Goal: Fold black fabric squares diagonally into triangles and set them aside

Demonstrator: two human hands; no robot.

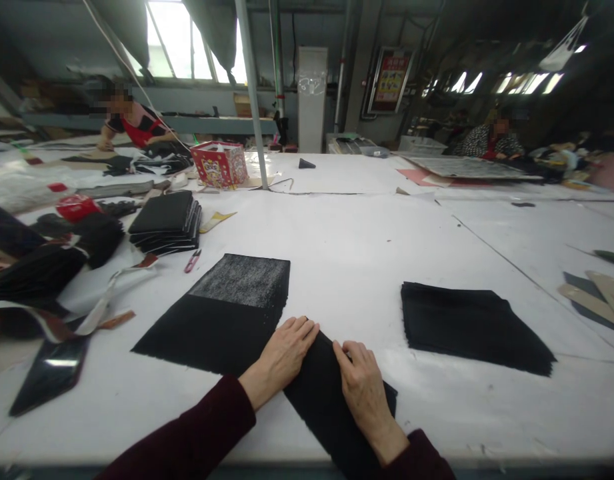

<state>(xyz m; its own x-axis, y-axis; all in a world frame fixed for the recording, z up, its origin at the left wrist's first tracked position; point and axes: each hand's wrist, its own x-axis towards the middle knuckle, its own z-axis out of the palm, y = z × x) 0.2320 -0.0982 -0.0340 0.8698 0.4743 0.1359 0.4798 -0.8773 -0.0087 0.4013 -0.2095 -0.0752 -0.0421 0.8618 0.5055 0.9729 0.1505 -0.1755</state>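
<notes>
Cloth (319,387) lay on the bench (331,233) beneath left hand (285,352) and right hand (361,381), probably to steady its edge, though whether either gripped it I could not tell

Widest lane for us: straight ahead of the left hand (289,353) and right hand (364,387), up the white table (347,233) between the grey-patched black stack (211,327) and the black cloth pile (467,327). We've also got room sideways from the right hand to that pile. Left is tight: grey-patched stack sits just beside the left hand; past it we'd meet pink snips (192,261), a stack of black squares (164,217) and a dark cloth heap (94,240). Narrower gap between grey-patched stack and glossy dark piece (51,373). Farther up, an upright post (251,93) and red box (219,165) block us left of the lane.
</notes>
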